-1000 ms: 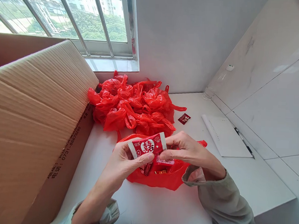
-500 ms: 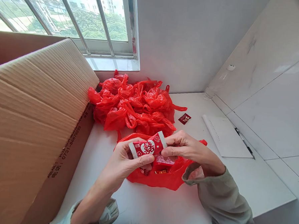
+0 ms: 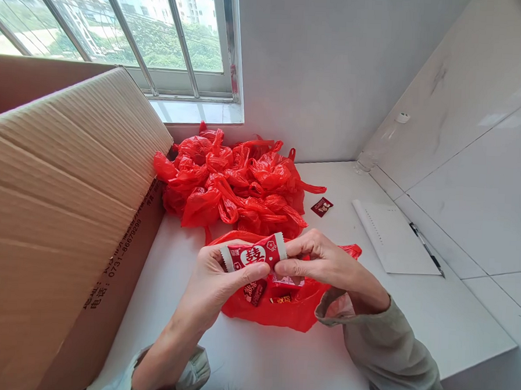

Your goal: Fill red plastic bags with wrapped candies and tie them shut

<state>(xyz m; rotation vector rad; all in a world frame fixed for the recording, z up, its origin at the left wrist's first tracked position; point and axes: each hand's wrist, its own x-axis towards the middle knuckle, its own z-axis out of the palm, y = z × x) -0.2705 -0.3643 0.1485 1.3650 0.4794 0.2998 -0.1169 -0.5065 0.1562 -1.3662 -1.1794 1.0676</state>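
Between both hands is a red and white wrapped candy (image 3: pixel 254 253) with crimped white ends and a white character print. My left hand (image 3: pixel 214 280) pinches its left part, thumb along the lower edge. At its right end, my right hand (image 3: pixel 320 262) grips with thumb and fingers. Below them an open red plastic bag (image 3: pixel 275 318) lies spread on the table. Inside the bag I see a dark red packet (image 3: pixel 255 292), a small packet with yellow lettering (image 3: pixel 280 299) and a pinkish-red wrapper (image 3: pixel 288 280), partly hidden by my hands.
Behind is a heap of knotted red plastic bags (image 3: pixel 239 176). A cardboard box (image 3: pixel 70 167) stands at the left. On the white table (image 3: pixel 348 191) lie a small dark red packet (image 3: pixel 321 207), a notebook (image 3: pixel 384 236) and a pen (image 3: pixel 427 250). A clear bottle (image 3: pixel 376 146) stands in the back corner.
The candy has shifted slightly left and tilted a little, with both hands still on it. More of the dark red packet in the bag shows now.
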